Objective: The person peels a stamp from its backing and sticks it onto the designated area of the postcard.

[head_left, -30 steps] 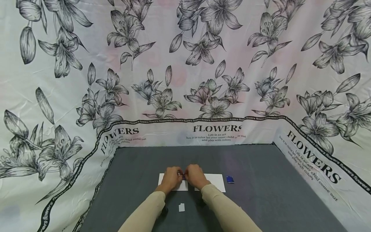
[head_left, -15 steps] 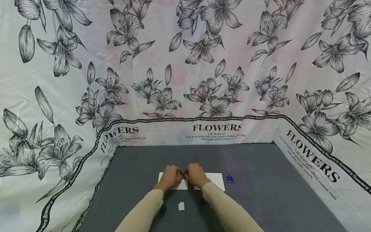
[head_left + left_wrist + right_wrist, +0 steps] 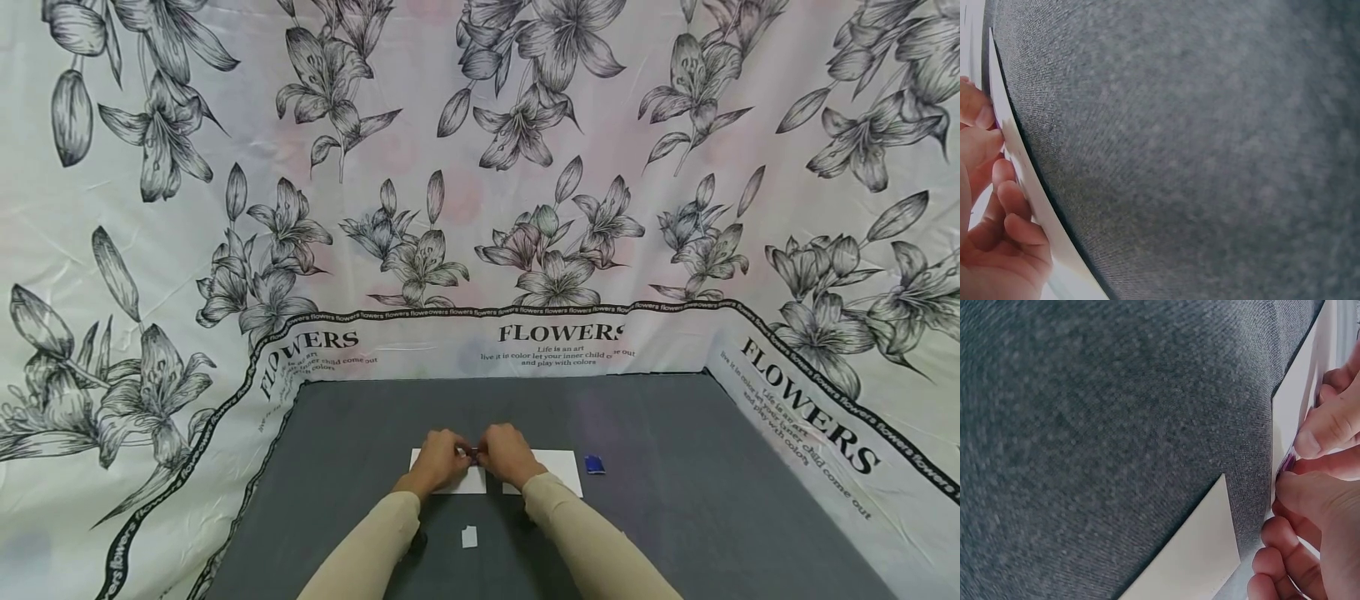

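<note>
**Two-Handed Pinch Hold**

The left hand (image 3: 441, 460) and right hand (image 3: 507, 454) were nearly closed, thumbs and fingertips pinching a small purple item (image 3: 1287, 464), material indeterminate, over a white rectangular card (image 3: 468, 482). The opposed grip presumably gave fine control. A second white rectangular card (image 3: 559, 473) lay rightward across a gap, then a flat blue packet (image 3: 594, 465). A small white scrap (image 3: 469, 537) lay nearer the person, on the grey fabric-covered table (image 3: 660, 517). The white floral-print curtain (image 3: 420, 350) read "FLOWERS" and "Life is an art".
</note>
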The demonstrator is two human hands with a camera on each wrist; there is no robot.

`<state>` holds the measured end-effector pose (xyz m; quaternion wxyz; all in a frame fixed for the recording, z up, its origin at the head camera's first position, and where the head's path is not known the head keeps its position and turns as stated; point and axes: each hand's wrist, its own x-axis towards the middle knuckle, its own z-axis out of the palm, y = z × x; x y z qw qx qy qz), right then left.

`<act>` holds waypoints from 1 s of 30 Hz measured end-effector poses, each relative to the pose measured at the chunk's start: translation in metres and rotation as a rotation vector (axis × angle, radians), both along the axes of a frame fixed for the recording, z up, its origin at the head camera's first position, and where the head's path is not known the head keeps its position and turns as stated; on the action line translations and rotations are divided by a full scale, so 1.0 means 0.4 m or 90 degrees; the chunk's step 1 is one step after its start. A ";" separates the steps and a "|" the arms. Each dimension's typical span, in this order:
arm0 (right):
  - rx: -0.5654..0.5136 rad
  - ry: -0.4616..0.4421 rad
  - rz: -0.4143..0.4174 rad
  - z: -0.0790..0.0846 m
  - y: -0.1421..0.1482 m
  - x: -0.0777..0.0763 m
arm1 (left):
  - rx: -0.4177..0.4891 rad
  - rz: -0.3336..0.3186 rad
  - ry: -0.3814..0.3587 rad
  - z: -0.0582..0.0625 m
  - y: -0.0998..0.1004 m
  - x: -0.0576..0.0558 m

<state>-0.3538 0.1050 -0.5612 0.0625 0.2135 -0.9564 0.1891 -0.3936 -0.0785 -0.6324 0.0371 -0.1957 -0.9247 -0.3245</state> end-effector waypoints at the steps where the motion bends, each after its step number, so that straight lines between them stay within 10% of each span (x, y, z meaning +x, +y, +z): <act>1: 0.001 -0.001 0.000 0.001 0.000 0.000 | -0.003 0.000 -0.002 -0.004 0.000 -0.004; 30: 0.034 0.001 -0.001 -0.003 0.002 -0.006 | -0.008 -0.006 -0.046 -0.026 -0.013 -0.023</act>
